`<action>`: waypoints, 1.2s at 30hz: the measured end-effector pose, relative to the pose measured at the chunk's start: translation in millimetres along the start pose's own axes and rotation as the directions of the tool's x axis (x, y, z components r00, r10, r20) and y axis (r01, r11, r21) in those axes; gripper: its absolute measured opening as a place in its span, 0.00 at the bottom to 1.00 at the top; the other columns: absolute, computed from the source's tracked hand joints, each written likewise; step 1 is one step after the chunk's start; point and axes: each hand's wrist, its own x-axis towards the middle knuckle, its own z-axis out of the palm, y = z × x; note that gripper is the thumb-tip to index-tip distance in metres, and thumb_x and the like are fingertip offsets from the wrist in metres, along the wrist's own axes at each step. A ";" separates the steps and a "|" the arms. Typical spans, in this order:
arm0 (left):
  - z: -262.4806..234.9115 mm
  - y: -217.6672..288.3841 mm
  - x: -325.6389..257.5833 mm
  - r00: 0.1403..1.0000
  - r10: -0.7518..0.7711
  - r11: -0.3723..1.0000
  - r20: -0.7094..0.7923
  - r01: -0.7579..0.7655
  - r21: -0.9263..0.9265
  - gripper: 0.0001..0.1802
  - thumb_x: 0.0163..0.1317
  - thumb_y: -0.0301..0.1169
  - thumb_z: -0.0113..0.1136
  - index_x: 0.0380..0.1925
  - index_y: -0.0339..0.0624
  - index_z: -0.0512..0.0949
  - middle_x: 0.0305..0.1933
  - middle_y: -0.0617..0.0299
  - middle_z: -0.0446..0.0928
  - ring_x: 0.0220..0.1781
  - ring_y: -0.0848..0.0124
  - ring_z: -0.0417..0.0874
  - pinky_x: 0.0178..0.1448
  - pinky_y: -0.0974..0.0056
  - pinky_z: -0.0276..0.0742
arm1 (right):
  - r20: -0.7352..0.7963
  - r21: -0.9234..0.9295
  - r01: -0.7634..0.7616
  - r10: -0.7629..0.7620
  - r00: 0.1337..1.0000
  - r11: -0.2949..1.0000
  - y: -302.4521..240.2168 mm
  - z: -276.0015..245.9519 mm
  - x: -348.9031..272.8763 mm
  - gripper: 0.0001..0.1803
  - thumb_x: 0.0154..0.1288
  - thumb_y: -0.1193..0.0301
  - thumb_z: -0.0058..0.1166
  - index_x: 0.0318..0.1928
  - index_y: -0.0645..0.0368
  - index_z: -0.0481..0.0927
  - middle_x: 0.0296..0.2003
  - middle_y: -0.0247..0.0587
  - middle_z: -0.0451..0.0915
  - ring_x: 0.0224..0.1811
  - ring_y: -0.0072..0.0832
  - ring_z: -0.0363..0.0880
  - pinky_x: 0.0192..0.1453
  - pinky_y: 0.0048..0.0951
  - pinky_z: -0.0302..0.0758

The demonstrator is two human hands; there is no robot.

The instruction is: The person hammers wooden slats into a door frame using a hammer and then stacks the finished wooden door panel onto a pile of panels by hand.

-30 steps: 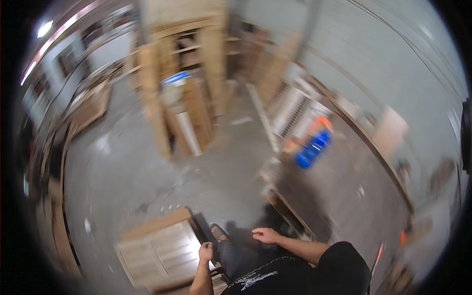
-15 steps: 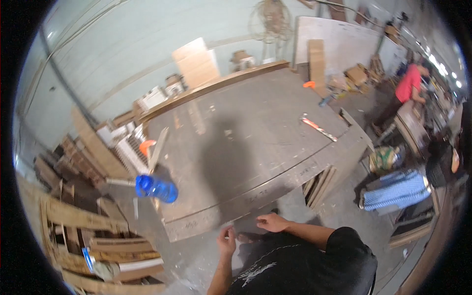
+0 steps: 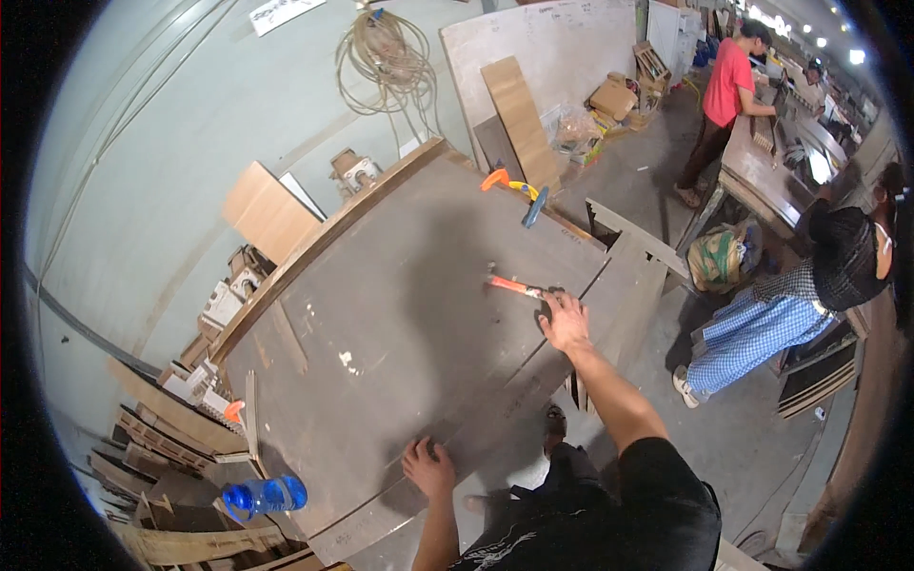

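Note:
A hammer [image 3: 519, 286] with an orange handle lies on the large dark tabletop [image 3: 381, 314], its head pointing left. My right hand [image 3: 566, 324] reaches over the handle's near end. Its fingertips are at the handle, thumb apart, and I see no closed grip. Near the table's front edge, my left hand [image 3: 430, 466] rests on the surface with fingers spread and nothing in it. A blue water bottle [image 3: 267, 497] is at the table's left corner.
Orange-handled and blue tools [image 3: 514, 190] sit at the far corner. Wooden boards [image 3: 524, 124] lean against the wall. To the right, a person in blue checked trousers [image 3: 752, 338] bends over; another in a red shirt [image 3: 728, 86] works at a bench [image 3: 752, 186].
My view has turned right, and I am closer to the table. My right hand has gone from near my body out to the hammer's handle; my left has come down onto the tabletop.

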 end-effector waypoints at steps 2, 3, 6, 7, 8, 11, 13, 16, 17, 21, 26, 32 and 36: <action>-7.5 6.5 3.7 1.000 -0.024 1.000 0.003 0.024 -0.014 0.15 0.60 0.37 0.61 0.47 0.51 0.80 0.59 0.58 0.74 0.64 0.52 0.71 0.67 0.45 0.63 | -0.052 -0.108 0.074 -0.079 0.995 0.991 27.8 14.2 32.8 0.28 0.63 0.61 0.56 0.65 0.46 0.72 0.53 0.48 0.79 0.58 0.42 0.78 0.71 0.54 0.61; -11.5 15.2 6.1 0.999 -0.041 0.999 0.020 0.041 -0.031 0.14 0.60 0.36 0.60 0.46 0.51 0.80 0.58 0.58 0.75 0.62 0.52 0.72 0.66 0.47 0.64 | 0.180 -0.128 0.049 -0.026 0.983 0.991 43.1 18.4 49.6 0.28 0.64 0.59 0.55 0.64 0.46 0.71 0.51 0.48 0.80 0.56 0.45 0.79 0.66 0.52 0.66; -10.2 8.6 4.7 1.000 -0.008 1.000 -0.021 0.008 0.030 0.13 0.60 0.36 0.60 0.44 0.50 0.80 0.58 0.58 0.75 0.62 0.53 0.72 0.65 0.46 0.65 | 0.577 -0.111 0.006 0.060 0.815 0.994 29.4 9.0 73.7 0.23 0.66 0.55 0.53 0.60 0.44 0.74 0.44 0.50 0.84 0.50 0.49 0.82 0.54 0.52 0.76; -9.1 12.9 5.4 0.999 0.007 1.000 -0.031 -0.007 0.014 0.12 0.59 0.35 0.60 0.43 0.49 0.80 0.57 0.58 0.75 0.61 0.53 0.72 0.64 0.46 0.65 | 0.583 -0.035 -0.103 0.104 0.806 0.994 29.8 -0.7 74.8 0.23 0.66 0.55 0.53 0.60 0.44 0.74 0.45 0.51 0.84 0.50 0.51 0.82 0.54 0.51 0.76; -7.7 12.8 6.3 1.000 0.005 1.000 -0.029 -0.004 0.020 0.12 0.59 0.35 0.60 0.43 0.49 0.80 0.57 0.58 0.75 0.61 0.53 0.72 0.64 0.46 0.65 | 0.596 0.045 -0.208 0.141 0.790 0.977 22.0 -18.0 73.0 0.23 0.66 0.55 0.53 0.60 0.45 0.75 0.46 0.52 0.83 0.50 0.52 0.81 0.55 0.50 0.76; -6.9 16.5 7.8 0.999 -0.039 0.999 -0.004 0.039 -0.009 0.13 0.57 0.33 0.60 0.43 0.48 0.79 0.57 0.58 0.75 0.60 0.52 0.72 0.64 0.47 0.64 | 0.527 0.153 -0.402 0.270 0.806 0.903 21.1 -44.3 54.2 0.27 0.68 0.59 0.51 0.66 0.46 0.69 0.49 0.55 0.82 0.53 0.54 0.79 0.59 0.50 0.74; -7.7 22.3 8.0 0.999 -0.044 0.999 0.007 0.044 0.003 0.13 0.57 0.33 0.60 0.43 0.48 0.79 0.57 0.58 0.74 0.60 0.52 0.72 0.64 0.47 0.64 | 0.492 0.206 -0.519 0.371 0.787 0.829 28.5 -49.8 54.8 0.33 0.69 0.60 0.50 0.73 0.43 0.61 0.57 0.56 0.78 0.59 0.53 0.76 0.65 0.48 0.72; -10.9 36.4 11.9 0.998 -0.004 1.000 0.066 0.003 0.016 0.12 0.60 0.32 0.59 0.44 0.45 0.79 0.55 0.54 0.74 0.59 0.52 0.71 0.64 0.47 0.64 | 0.169 0.481 -0.286 0.233 0.958 0.829 66.8 -18.6 58.3 0.32 0.67 0.61 0.53 0.70 0.51 0.64 0.61 0.55 0.74 0.62 0.53 0.74 0.66 0.46 0.70; -8.4 35.7 12.2 0.999 0.005 1.000 0.044 -0.006 0.028 0.12 0.60 0.32 0.59 0.45 0.45 0.78 0.55 0.54 0.74 0.59 0.51 0.70 0.64 0.47 0.64 | 0.161 0.367 -0.224 0.175 0.971 0.903 76.3 -16.8 65.3 0.30 0.66 0.60 0.56 0.67 0.54 0.69 0.63 0.55 0.72 0.62 0.52 0.74 0.67 0.44 0.69; 0.5 15.7 4.4 1.000 0.019 0.996 -0.012 -0.018 0.084 0.16 0.60 0.31 0.58 0.49 0.43 0.76 0.55 0.52 0.73 0.59 0.49 0.70 0.63 0.46 0.65 | -0.287 0.524 -0.056 0.238 0.928 0.850 108.9 -10.2 74.4 0.20 0.62 0.68 0.63 0.54 0.61 0.79 0.54 0.50 0.78 0.58 0.44 0.75 0.65 0.40 0.69; -1.5 44.1 12.9 1.000 -0.016 0.994 0.004 0.015 0.106 0.15 0.59 0.30 0.56 0.46 0.41 0.77 0.55 0.50 0.74 0.58 0.48 0.72 0.60 0.46 0.68 | -0.570 0.402 -0.620 0.714 0.406 0.674 218.8 11.9 8.4 0.24 0.63 0.61 0.62 0.56 0.60 0.78 0.46 0.50 0.79 0.52 0.49 0.76 0.58 0.45 0.73; 17.7 90.3 28.3 0.998 -0.025 0.999 0.057 0.023 0.045 0.13 0.58 0.31 0.61 0.44 0.42 0.78 0.57 0.51 0.73 0.59 0.53 0.72 0.63 0.47 0.67 | 0.146 0.662 -0.740 0.948 0.282 0.118 290.3 79.6 -36.4 0.38 0.60 0.47 0.66 0.59 0.66 0.76 0.50 0.48 0.81 0.51 0.34 0.78 0.57 0.34 0.73; 63.9 154.8 35.1 0.935 0.306 0.884 0.179 -0.209 -0.417 0.14 0.54 0.23 0.66 0.42 0.42 0.78 0.55 0.51 0.75 0.61 0.54 0.73 0.65 0.51 0.68 | 0.308 0.806 -0.587 0.903 0.300 -0.080 301.7 71.3 -65.8 0.30 0.63 0.54 0.66 0.56 0.64 0.78 0.47 0.39 0.81 0.50 0.26 0.76 0.56 0.29 0.72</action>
